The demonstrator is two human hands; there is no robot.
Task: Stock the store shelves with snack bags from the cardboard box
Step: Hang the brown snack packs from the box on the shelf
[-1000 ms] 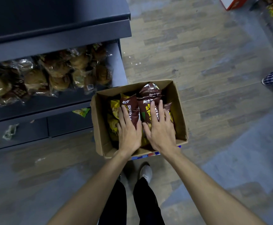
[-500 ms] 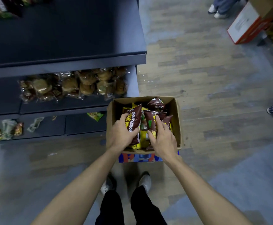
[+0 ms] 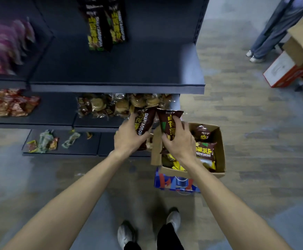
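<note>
Fingers of the left hand (image 3: 129, 137) curl round one brown snack bag (image 3: 144, 123), and the right hand (image 3: 178, 141) grips a second (image 3: 168, 123), both raised above the cardboard box (image 3: 219, 150) on the wood-look floor (image 3: 246, 114). Two more brown bags (image 3: 204, 141) show in the box, and two stand on the dark upper shelf (image 3: 120, 69).

L grip (image 3: 129, 136) holds bag (image 3: 143, 123), R grip (image 3: 178, 141) too

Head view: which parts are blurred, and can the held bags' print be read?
Head view: the pink snack bags at upper left are smeared by motion blur; lettering on the brown bag in the left hand reads fairly clearly; wide-angle distortion bends the dark shelf edge.
</note>
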